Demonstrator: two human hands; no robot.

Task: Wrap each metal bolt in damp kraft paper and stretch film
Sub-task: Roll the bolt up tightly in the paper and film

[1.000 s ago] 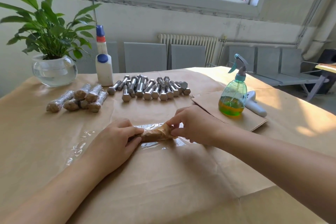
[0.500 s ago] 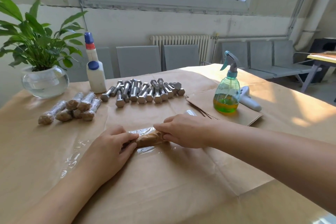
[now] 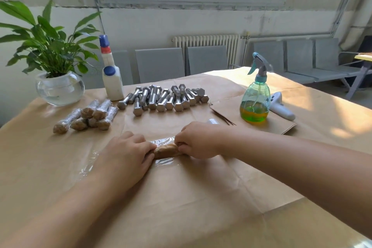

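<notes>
A bolt wrapped in brown kraft paper [image 3: 166,150] lies crosswise on a sheet of clear stretch film [image 3: 163,161] at the table's middle. My left hand [image 3: 125,155] grips its left end with curled fingers. My right hand [image 3: 198,140] pinches its right end, and film stands up behind the bolt. Several bare metal bolts [image 3: 163,98] lie in a row farther back. Several finished wrapped bolts [image 3: 88,115] are piled at the left. A film roll [image 3: 213,121] peeks out behind my right hand.
A green spray bottle [image 3: 255,94] stands on a stack of kraft sheets [image 3: 227,106] at the right, beside a white handheld tool [image 3: 280,107]. A white bottle [image 3: 111,74] and a potted plant in a glass bowl [image 3: 59,88] stand at the back left. Kraft paper covers the table [image 3: 201,197].
Both hands stay on the bolt's ends. The film behind the bolt has come up a little along the bolt between my hands. The view shifted slightly.
</notes>
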